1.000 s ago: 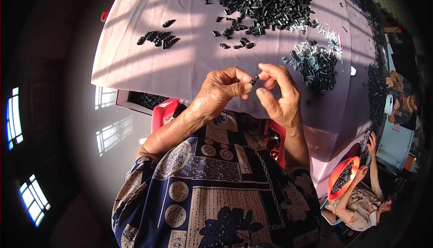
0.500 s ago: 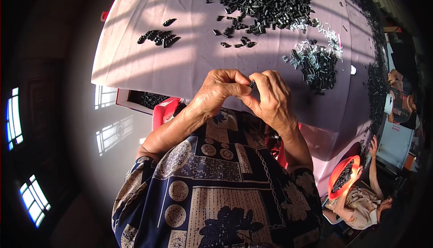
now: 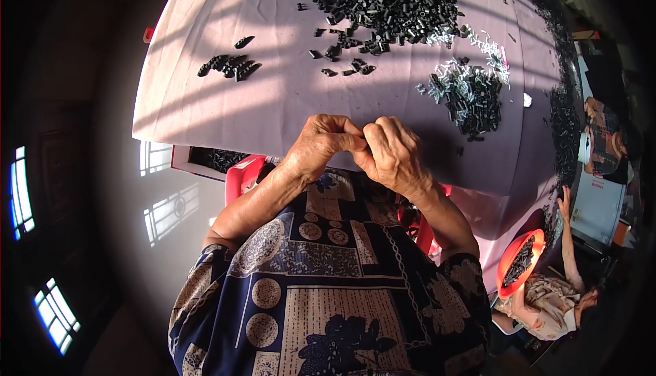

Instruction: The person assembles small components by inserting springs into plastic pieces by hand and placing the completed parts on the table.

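Observation:
My left hand (image 3: 320, 145) and my right hand (image 3: 396, 152) meet over the near edge of the cloth-covered table (image 3: 273, 113). Fingertips of both are pinched together on a small black part, now almost wholly hidden by the fingers. Beyond them lies a large heap of small black parts (image 3: 386, 7), with several loose black pieces (image 3: 355, 68) on its near side. A small cluster of joined-looking black pieces (image 3: 229, 67) sits to the left. Right of my hands is a mixed pile of black and clear, shiny small pieces (image 3: 470, 99).
Below the table's left edge stands an open box (image 3: 179, 157) of black parts beside a red plastic chair (image 3: 240, 179). More black parts (image 3: 566, 130) line the right side. There, one person (image 3: 553, 301) has an orange basin (image 3: 503, 270) of black parts; another person (image 3: 603, 140) is farther off.
The view has shifted slightly, so the table's contents sit a little lower and further left. My hands stay pinched together; the black part that showed between the fingertips is now covered.

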The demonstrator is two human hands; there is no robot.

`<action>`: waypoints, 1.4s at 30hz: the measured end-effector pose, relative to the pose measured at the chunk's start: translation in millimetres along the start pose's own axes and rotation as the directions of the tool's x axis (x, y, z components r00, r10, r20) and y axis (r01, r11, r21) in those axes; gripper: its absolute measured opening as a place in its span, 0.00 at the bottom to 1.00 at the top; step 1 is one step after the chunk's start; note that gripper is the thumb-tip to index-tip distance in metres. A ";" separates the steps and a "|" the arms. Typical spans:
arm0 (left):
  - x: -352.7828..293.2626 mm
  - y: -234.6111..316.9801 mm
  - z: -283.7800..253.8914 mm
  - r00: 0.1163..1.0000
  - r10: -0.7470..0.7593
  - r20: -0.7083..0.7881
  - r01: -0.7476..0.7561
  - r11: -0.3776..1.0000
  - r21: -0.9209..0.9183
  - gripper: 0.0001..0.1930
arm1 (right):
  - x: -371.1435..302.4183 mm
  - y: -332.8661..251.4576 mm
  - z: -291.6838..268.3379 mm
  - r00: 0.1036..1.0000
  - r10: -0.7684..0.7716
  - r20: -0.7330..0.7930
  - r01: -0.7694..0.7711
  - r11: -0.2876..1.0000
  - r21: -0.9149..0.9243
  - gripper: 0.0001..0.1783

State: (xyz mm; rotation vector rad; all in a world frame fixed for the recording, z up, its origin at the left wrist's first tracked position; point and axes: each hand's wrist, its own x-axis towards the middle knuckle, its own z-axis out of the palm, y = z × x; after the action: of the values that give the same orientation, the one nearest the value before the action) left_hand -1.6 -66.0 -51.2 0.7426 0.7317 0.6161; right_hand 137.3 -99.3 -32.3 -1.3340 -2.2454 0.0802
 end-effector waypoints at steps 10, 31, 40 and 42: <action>10.7 -2.3 9.6 1.000 -0.024 0.007 0.024 0.997 0.075 0.01 | -9.6 14.9 0.1 0.999 -0.044 0.015 0.045 0.995 -0.093 0.12; 25.7 56.0 -0.2 0.536 0.807 -0.248 -0.199 0.406 0.892 0.05 | 19.2 151.3 -85.8 0.873 0.463 -0.152 -0.487 0.812 -0.322 0.07; 32.2 45.5 0.8 0.480 0.876 -0.043 -0.225 0.171 0.959 0.07 | 10.9 147.4 -81.1 0.972 0.212 -0.100 -0.226 0.960 -0.165 0.10; 32.1 41.8 -7.2 0.481 0.876 -0.039 -0.206 0.156 0.966 0.07 | 7.4 148.7 -84.5 0.963 0.221 -0.156 -0.251 0.947 -0.203 0.11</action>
State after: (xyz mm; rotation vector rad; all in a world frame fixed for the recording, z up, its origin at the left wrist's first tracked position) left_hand 2.0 -15.7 -34.3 2.0190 1.4724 1.3072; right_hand 292.8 -34.5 -2.0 -1.6732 -2.0210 -0.1743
